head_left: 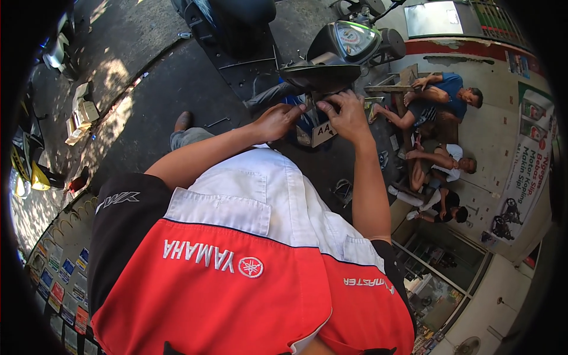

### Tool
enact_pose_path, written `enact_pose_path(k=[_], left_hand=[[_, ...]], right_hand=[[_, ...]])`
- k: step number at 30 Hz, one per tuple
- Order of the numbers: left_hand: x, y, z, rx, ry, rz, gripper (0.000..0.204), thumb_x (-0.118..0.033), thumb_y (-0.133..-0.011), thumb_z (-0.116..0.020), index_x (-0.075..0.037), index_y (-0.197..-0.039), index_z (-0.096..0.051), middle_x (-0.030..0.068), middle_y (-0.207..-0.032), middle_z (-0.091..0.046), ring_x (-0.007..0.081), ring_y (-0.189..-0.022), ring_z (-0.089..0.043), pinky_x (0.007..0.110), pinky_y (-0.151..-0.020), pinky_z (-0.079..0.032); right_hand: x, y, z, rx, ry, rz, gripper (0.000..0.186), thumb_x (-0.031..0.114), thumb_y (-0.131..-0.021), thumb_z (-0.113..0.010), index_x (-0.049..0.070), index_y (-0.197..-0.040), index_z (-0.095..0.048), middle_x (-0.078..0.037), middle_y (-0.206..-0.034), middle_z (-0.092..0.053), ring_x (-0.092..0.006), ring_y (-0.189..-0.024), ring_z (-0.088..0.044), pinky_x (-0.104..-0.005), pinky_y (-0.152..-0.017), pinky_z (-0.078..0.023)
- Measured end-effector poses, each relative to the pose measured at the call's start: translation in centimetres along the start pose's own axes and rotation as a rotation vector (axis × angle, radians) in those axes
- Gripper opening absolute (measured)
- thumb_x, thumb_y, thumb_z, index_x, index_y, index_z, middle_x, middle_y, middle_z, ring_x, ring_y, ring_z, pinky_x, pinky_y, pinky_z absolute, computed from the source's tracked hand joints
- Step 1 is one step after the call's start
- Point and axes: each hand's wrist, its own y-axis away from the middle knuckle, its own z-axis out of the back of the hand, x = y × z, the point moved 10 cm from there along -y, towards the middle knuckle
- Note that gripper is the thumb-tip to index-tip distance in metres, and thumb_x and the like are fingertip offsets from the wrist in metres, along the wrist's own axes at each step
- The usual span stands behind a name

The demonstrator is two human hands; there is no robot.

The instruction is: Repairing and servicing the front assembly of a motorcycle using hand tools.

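Note:
Both of my hands are raised at the front of a black and blue scooter, under its dark handlebar cover (319,74). My left hand (278,120) has its fingers curled, thumb and fingertips together at a small part that I cannot make out. Just beside it, my right hand (346,118) is bent with thumb and fingers gripping near the same spot; what they hold is hidden or too small to name. A white plate (324,134) shows below my fingers. A metal tool (218,122) lies on the ground left of my left hand.
The scooter's seat (228,21) and mirror-mounted front (355,41) are ahead. Several people sit on wooden benches (402,89) at the right, by a wall banner (520,165). Cardboard boxes (83,115) and parked motorbikes (38,177) are at the left. A display board (59,278) stands lower left.

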Motion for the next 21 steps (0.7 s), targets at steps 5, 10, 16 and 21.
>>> enact_pose_path(k=[5,10,16,21], left_hand=[[0.4,-0.1,0.0,0.028,0.062,0.021,0.067,-0.063,-0.1,-0.046,0.001,-0.086,-0.06,0.0078,-0.071,-0.053,0.017,-0.064,-0.054,0.034,-0.059,-0.045],[1.3,-0.1,-0.8,0.073,0.168,0.121,0.062,-0.061,-0.1,-0.048,-0.002,-0.082,-0.058,0.0043,-0.069,-0.05,0.0138,-0.061,-0.05,0.032,-0.056,-0.042],[0.5,0.1,-0.3,0.009,0.136,0.07,0.063,-0.055,-0.103,-0.046,0.001,-0.078,-0.06,0.0089,-0.063,-0.054,0.0191,-0.053,-0.051,0.036,-0.054,-0.043],[0.1,0.3,0.0,-0.007,0.083,0.068,0.063,-0.054,-0.103,-0.046,0.003,-0.079,-0.061,0.0095,-0.065,-0.055,0.0183,-0.055,-0.053,0.036,-0.054,-0.043]], right_hand=[[3.0,1.3,2.1,-0.197,0.267,0.29,0.036,0.033,-0.1,-0.064,0.001,-0.082,-0.068,-0.001,-0.071,-0.061,-0.0137,-0.064,-0.055,-0.0307,-0.062,-0.044],[-2.5,2.3,-2.4,-0.04,-0.506,-0.298,0.032,0.032,-0.101,-0.062,0.005,-0.084,-0.064,0.001,-0.067,-0.056,-0.0095,-0.062,-0.056,-0.0237,-0.057,-0.047],[-3.2,2.7,-4.8,0.019,-0.805,-0.566,0.032,0.034,-0.1,-0.063,0.005,-0.086,-0.067,-0.001,-0.071,-0.06,-0.012,-0.064,-0.061,-0.0292,-0.053,-0.047],[0.0,1.0,-0.8,0.03,0.146,-0.133,0.031,0.032,-0.102,-0.06,0.005,-0.086,-0.065,-0.002,-0.078,-0.062,-0.0105,-0.065,-0.056,-0.028,-0.06,-0.043]])
